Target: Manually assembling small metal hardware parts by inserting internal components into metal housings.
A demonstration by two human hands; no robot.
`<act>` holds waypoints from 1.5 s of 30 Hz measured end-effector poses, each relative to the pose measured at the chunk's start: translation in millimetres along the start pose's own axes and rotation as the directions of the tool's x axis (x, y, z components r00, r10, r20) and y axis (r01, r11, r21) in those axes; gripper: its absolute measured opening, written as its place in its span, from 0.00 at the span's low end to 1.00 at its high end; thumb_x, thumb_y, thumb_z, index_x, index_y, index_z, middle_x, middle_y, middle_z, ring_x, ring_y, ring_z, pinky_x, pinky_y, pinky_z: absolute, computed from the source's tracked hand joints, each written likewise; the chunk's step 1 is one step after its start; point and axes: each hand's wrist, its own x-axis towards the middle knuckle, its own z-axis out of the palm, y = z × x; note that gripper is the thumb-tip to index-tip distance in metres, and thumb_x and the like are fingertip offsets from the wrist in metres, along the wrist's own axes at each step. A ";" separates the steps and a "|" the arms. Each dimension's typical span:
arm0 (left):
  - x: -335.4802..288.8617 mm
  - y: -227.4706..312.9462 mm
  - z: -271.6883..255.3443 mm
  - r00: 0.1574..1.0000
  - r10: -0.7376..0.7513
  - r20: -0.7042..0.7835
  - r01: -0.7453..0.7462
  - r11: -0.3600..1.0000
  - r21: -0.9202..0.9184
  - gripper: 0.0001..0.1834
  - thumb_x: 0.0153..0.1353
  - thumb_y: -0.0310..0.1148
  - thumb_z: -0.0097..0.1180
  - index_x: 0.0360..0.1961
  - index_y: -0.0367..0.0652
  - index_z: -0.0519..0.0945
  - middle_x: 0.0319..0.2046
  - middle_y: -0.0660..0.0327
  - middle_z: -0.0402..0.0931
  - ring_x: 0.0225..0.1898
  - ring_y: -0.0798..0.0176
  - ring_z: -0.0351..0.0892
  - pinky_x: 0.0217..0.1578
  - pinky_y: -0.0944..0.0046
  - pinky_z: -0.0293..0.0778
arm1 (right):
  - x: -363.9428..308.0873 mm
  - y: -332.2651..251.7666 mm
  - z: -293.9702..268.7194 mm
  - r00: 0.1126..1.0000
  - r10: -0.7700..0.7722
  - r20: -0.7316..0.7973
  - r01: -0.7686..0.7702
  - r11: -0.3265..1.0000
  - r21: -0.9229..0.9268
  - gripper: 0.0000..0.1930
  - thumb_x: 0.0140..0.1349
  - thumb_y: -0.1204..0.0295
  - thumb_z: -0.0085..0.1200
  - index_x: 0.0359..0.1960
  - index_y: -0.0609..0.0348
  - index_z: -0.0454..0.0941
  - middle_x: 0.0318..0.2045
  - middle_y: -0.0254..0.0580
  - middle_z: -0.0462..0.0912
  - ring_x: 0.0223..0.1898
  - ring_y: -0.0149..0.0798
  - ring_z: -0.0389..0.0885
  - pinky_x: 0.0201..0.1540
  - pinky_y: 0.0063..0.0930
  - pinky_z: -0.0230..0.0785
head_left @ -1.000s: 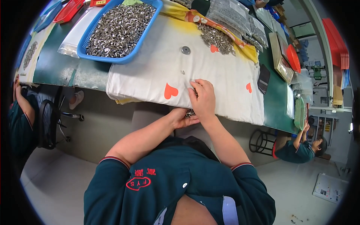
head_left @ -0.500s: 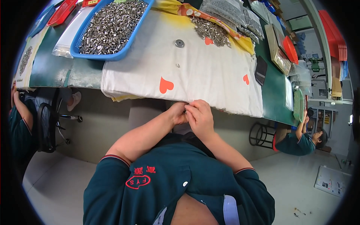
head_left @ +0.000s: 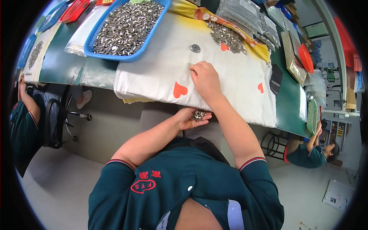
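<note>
My left hand point(head_left: 188, 122) is palm up below the table's front edge, with a cupped heap of small shiny metal cylinders point(head_left: 198, 114) in it. Over the white cloth point(head_left: 153, 73) my right hand point(head_left: 206, 78) reaches forward, its fingertips pinched together against the fabric; whatever they hold is hidden. Just beyond those fingertips lies a round grey metal disc point(head_left: 195, 48). A blue basket point(head_left: 89, 43) at the far left is filled with many similar metal cylinders point(head_left: 126, 28). Another loose pile of cylinders point(head_left: 227, 37) rests on the cloth at the back right.
Bags of metal parts point(head_left: 245, 17) lie behind the pile, by a yellow patterned cloth point(head_left: 262, 53). A dark phone point(head_left: 275, 78) is on the green table point(head_left: 289, 111) at right, near a scale point(head_left: 293, 57) with a red tray. Co-workers sit at both sides.
My right hand has left my left hand and moved forward onto the cloth, where a single small cylinder lay. My left hand has opened, showing the heap. The view has shifted slightly.
</note>
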 end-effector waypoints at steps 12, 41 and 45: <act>-35.5 -8.2 -18.2 0.997 0.072 -0.028 -0.076 0.983 -0.170 0.13 0.62 0.36 0.39 0.38 0.37 0.70 0.32 0.54 0.73 0.35 0.59 0.76 0.36 0.59 0.77 | -104.0 -51.9 -27.3 0.946 -0.175 0.275 0.102 0.960 0.260 0.05 0.45 0.76 0.52 0.26 0.59 0.73 0.26 0.41 0.73 0.32 0.44 0.72 0.36 0.36 0.65; -161.0 296.8 63.8 0.397 0.911 -0.112 -0.466 0.305 0.831 0.24 0.61 0.43 0.45 0.57 0.47 0.64 0.51 0.54 0.65 0.54 0.53 0.63 0.53 0.47 0.59 | -12.4 -123.2 -229.0 0.838 -0.516 -0.178 0.376 0.309 0.874 0.05 0.53 0.70 0.56 0.32 0.44 0.78 0.31 0.37 0.78 0.25 0.33 0.72 0.23 0.22 0.62; -155.8 281.1 58.9 0.386 0.918 0.088 0.085 -0.131 0.988 0.22 0.60 0.43 0.45 0.54 0.48 0.68 0.55 0.52 0.62 0.60 0.56 0.55 0.57 0.54 0.53 | -7.4 -116.4 -225.7 0.782 -0.602 -0.161 0.379 0.254 0.890 0.06 0.54 0.69 0.55 0.34 0.44 0.78 0.33 0.39 0.77 0.25 0.34 0.72 0.23 0.23 0.62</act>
